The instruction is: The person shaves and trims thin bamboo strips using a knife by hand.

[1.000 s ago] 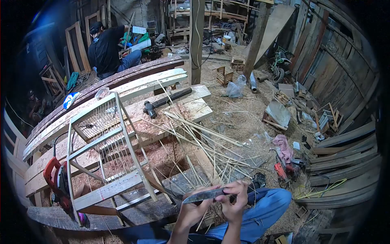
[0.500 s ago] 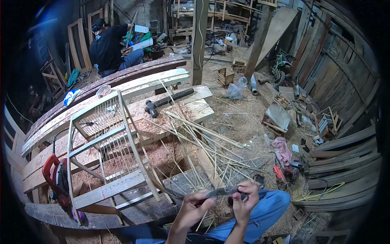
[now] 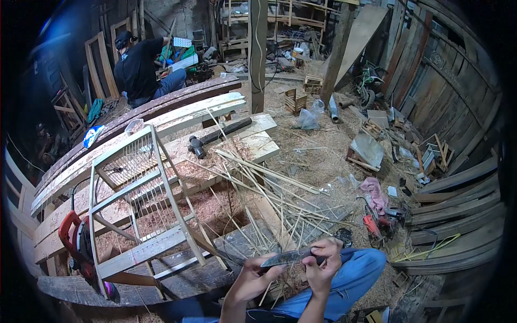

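A knife [image 3: 286,258] with a dark, pointed blade lies nearly level between my hands, its tip to the left. My right hand [image 3: 325,264] is closed around its handle end, thumb bent against it. My left hand [image 3: 253,282] grips the blade near the tip with thumb and fingers. Just beyond the knife, thin wooden strips [image 3: 280,210] lie in a loose, crossing heap. To the left of my hands stands a wooden frame [image 3: 167,183] with slender rods across it, resting against the bench planks.
A hammer [image 3: 197,146] lies on the shaving-strewn bench [image 3: 264,141]. A red power tool [image 3: 75,239] stands at the left. Another person [image 3: 141,67] sits at the back left. A post [image 3: 257,59] rises beyond the bench. Boards [image 3: 458,226] are stacked at the right.
The knife's blade has turned, so its broad face and tip now show more clearly above my left fingers. My view has shifted slightly; both hands stay in nearly the same place.
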A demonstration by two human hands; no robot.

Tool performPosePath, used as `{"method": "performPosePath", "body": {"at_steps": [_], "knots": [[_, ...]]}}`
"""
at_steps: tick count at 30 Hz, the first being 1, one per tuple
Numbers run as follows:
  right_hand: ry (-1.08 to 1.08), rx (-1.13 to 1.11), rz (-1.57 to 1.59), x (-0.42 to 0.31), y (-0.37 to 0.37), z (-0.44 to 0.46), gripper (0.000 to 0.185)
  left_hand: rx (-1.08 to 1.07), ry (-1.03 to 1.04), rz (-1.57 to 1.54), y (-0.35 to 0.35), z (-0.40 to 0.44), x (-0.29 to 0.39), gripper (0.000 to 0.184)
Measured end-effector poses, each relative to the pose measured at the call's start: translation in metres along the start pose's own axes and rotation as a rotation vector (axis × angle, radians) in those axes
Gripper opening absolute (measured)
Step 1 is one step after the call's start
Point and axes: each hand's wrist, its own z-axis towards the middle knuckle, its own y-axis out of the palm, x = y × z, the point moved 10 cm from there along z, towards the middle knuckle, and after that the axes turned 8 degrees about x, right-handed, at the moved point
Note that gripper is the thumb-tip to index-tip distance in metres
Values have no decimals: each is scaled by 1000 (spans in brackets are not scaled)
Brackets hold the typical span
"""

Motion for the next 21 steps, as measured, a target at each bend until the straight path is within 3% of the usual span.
{"method": "performPosePath", "body": {"at_steps": [3, 5, 6, 13, 16, 18, 20, 21], "knots": [[-36, -18, -3, 6, -3, -4, 40, -55, 4, -64, -2, 2, -5, 24], [191, 169, 29, 48, -29, -8, 38, -9, 23, -21, -6, 1, 4, 25], [168, 178, -31, 50, -34, -4, 36, 37, 41, 19, -10, 2, 14, 26], [100, 55, -82, 29, -17, -2, 39, 10, -10, 180, -3, 5, 2, 30], [57, -53, -101, 14, 4, -4, 40, 78, -127, 57, -7, 4, -5, 29], [-64, -146, -127, -8, 22, -3, 39, 122, -115, -3, -9, 3, -5, 28], [-42, -161, -112, -16, 30, -2, 39, 168, -100, -65, -13, 3, -5, 28], [-42, -157, -70, -17, 33, -3, 38, 218, 3, 30, -19, 5, 2, 28]]}}
